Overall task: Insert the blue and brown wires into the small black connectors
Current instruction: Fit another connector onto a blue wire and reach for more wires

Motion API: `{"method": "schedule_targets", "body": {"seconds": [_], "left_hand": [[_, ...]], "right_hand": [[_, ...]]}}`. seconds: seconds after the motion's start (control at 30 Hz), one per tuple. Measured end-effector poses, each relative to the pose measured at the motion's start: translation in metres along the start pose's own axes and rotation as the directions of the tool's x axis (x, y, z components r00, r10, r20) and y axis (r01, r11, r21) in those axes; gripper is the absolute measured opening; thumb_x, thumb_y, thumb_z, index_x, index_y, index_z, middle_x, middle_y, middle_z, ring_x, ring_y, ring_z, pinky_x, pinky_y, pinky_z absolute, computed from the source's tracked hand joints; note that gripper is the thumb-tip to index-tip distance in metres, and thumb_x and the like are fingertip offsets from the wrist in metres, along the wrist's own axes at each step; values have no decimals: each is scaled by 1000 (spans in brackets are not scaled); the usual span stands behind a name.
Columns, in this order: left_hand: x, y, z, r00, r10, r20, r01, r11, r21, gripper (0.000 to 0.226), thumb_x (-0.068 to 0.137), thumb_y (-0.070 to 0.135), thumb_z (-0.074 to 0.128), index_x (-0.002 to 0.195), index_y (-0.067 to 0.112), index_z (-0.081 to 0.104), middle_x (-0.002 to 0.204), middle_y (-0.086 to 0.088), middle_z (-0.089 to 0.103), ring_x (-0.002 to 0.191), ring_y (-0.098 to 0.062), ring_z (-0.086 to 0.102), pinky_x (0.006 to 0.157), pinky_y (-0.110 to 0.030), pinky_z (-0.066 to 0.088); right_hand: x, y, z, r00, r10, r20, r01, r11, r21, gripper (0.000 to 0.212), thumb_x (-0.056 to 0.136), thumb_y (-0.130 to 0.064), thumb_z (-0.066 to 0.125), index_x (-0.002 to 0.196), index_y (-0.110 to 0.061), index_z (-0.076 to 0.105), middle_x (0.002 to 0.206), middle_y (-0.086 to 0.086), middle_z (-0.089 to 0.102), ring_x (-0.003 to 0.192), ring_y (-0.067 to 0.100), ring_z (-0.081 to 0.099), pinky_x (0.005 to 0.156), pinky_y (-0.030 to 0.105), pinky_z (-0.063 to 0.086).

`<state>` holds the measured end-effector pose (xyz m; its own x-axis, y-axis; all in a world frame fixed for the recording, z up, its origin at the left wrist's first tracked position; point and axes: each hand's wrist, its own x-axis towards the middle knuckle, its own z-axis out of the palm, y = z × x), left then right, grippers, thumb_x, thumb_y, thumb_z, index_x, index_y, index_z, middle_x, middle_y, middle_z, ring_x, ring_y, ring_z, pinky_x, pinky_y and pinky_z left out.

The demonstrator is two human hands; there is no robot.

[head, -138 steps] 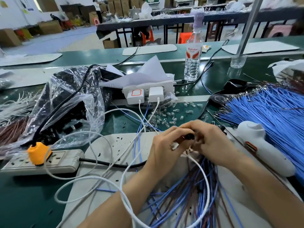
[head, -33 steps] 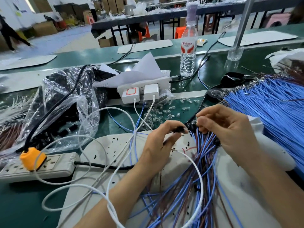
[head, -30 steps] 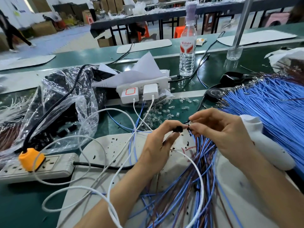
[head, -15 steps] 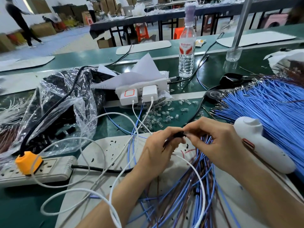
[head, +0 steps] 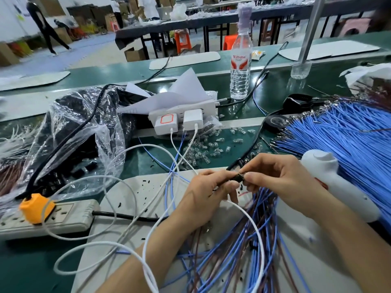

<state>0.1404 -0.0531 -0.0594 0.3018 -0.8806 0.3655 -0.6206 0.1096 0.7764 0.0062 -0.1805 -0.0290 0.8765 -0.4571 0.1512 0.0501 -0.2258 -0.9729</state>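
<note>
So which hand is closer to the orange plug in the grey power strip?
Left. The left hand sits right of the orange plug, past the end of the grey power strip; the right hand lies farther right, beside the white plastic tool.

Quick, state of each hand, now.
Left hand: closed, pinching the small black connector.
Right hand: closed, pinching the same connector from the other side.

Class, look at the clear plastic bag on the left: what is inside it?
Through the plastic bag, small black parts show near its lower edge, with a dark mass higher up. Folds and glare hide how many there are and what lies deeper.
</note>
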Motion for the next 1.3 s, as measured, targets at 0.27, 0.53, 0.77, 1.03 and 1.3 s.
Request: {"method": "schedule_targets", "body": {"seconds": [0.27, 0.53, 0.77, 1.03, 1.3], "left_hand": [[0, 1, -6, 994, -47, 99, 51, 998, -44, 26, 89, 26, 55, 97, 7, 70, 72, 9, 67, 79, -18, 59, 75, -37, 49], [1, -5, -5, 988, -80, 131, 101, 981, -164, 16, 89, 25, 56, 93, 17, 69, 67, 9, 67, 70, -9, 61, 68, -31, 50], [1, -5, -8, 983, -99, 154, 133, 964, -229, 12, 91, 19, 57, 90, 25, 67, 64, 21, 62, 64, 9, 55, 64, -5, 38], [3, -8, -7, 980, -101, 170, 124, 984, -129, 13, 92, 25, 58, 86, 18, 68, 68, 0, 67, 75, 1, 58, 89, -6, 38], [3, -9, -6, 985, -62, 158, 75, 994, -78, 28, 91, 32, 54, 86, 10, 72, 76, 11, 70, 84, -4, 54, 95, -16, 35]], "right_hand": [[-1, 0, -3, 993, 95, 66, -101, 989, 104, 12, 80, 9, 63, 77, -2, 68, 63, 14, 67, 58, 18, 64, 56, 21, 52], [1, -2, -7, 984, 135, 113, -141, 989, 49, 5, 81, 5, 63, 84, 4, 67, 65, 13, 66, 58, 17, 62, 57, 21, 52], [1, -1, -5, 987, 123, 102, -128, 991, 47, 8, 78, 0, 66, 84, 5, 68, 65, 14, 68, 58, 18, 64, 56, 21, 52], [3, 3, -2, 987, 120, 110, -126, 991, 51, 15, 72, -9, 67, 81, 3, 68, 65, 15, 69, 59, 20, 67, 56, 22, 54], [3, 3, -3, 982, 143, 123, -152, 986, 68, 18, 71, -12, 68, 80, 3, 68, 67, 17, 69, 60, 23, 67, 57, 22, 54]]}}
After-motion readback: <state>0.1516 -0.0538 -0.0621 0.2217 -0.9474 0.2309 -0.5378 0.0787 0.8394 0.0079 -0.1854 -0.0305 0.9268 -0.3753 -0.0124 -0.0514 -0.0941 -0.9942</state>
